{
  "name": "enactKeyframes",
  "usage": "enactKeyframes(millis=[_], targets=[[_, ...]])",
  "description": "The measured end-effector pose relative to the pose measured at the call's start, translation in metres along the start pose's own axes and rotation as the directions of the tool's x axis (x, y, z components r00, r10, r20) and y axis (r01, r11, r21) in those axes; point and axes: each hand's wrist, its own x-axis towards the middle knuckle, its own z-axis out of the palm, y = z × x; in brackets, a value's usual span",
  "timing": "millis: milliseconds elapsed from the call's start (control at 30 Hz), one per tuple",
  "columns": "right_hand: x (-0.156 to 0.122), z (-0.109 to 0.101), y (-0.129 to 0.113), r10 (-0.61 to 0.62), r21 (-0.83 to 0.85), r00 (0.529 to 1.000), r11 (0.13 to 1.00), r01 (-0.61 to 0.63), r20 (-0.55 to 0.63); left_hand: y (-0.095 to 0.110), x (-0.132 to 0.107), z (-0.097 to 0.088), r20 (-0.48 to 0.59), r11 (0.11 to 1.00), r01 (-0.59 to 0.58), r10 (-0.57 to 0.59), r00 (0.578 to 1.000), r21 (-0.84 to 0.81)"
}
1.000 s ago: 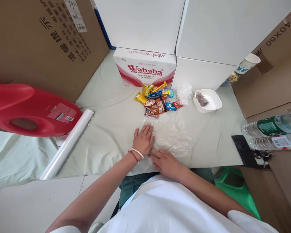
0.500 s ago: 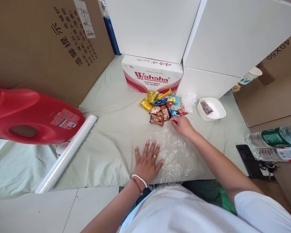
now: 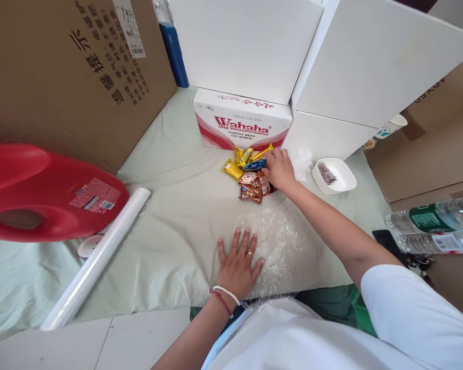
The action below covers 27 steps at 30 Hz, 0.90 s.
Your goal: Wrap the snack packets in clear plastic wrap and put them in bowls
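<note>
My left hand [image 3: 237, 267] lies flat with fingers spread on the edge of a sheet of clear plastic film [image 3: 280, 246] on the cloth. My right hand [image 3: 280, 169] reaches over the right side of a pile of small wrapped snacks, its fingers bent and apart, touching the pile. In that pile are yellow packets [image 3: 232, 169], a blue packet [image 3: 255, 165] beside my right fingertips, and brown-red packets [image 3: 250, 193]. My palm hides the snacks beneath it. Crumpled clear plastic [image 3: 301, 160] sits just right of this hand.
A Wahaha water carton [image 3: 239, 126] stands behind the snacks. At right are a white bowl [image 3: 345, 177] with blurred contents, bottles [image 3: 432, 218] and a black phone [image 3: 388, 244]. A film roll [image 3: 96, 259], red jug [image 3: 61, 195] and large cardboard box [image 3: 61, 92] occupy the left.
My right hand has moved forward from the near edge of the snacks onto their right side, covering some packets. My left hand stays flat on the film. The view has shifted slightly.
</note>
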Motion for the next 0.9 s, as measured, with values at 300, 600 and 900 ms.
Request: enactKeyframes(millis=[300, 600, 900], targets=[[0.053, 0.013, 0.017, 0.106, 0.160, 0.990, 0.980, -0.121, 0.097, -0.001, -0.001, 0.000, -0.029, 1.000, -0.015, 0.015, 0.999, 0.019], [0.025, -0.006, 0.081, 0.223, -0.042, 0.946, 0.975, -0.219, 0.234, -0.003, -0.001, 0.002, -0.084, 0.999, -0.032, 0.033, 0.996, 0.010], [0.078, 0.008, 0.042, -0.347, -0.123, 0.886, 0.909, 0.398, 0.308, -0.004, 0.000, 0.004, -0.114, 0.999, -0.033, 0.036, 0.993, 0.028]])
